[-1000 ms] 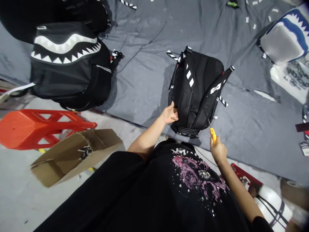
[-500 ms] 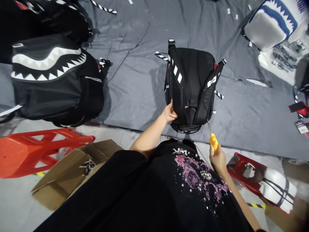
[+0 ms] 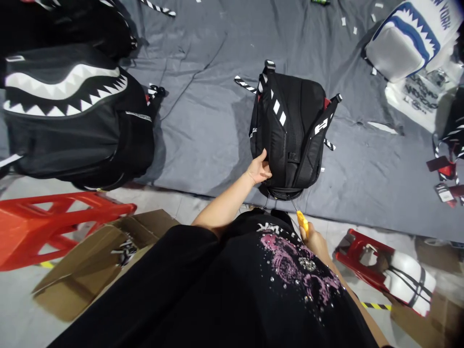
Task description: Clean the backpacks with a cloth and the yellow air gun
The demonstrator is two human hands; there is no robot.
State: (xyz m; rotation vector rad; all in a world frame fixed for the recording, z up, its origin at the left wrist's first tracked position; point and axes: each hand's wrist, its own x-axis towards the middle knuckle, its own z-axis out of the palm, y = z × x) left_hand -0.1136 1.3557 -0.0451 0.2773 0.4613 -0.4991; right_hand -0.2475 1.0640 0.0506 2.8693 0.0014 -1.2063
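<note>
A small black backpack (image 3: pixel 308 104) lies on the grey cloth, its padded shoulder straps facing up and patterned in black and white. My left hand (image 3: pixel 259 169) grips its lower left side, thumb raised along the edge; some fingertips are hidden against the bag. Below the bag's near end, my right hand (image 3: pixel 313 239) is closed around a yellow-handled tool (image 3: pixel 302 222) with a thin metal shaft. The shaft points up and left toward the near edge of the backpack. Whether its tip touches the bag, I cannot tell.
To the left stands a larger black backpack (image 3: pixel 68 135) with a white toothed mouth. A white and blue bag (image 3: pixel 395 53) lies at the far right. Near me are an orange-red plastic stool (image 3: pixel 32 227), an open cardboard box (image 3: pixel 79 266) and a red stool (image 3: pixel 362 261) on the floor.
My right hand has carried the yellow-handled tool left and slightly down, from the backpack's right side to below its near end. The backpack has turned a little under my left hand.
</note>
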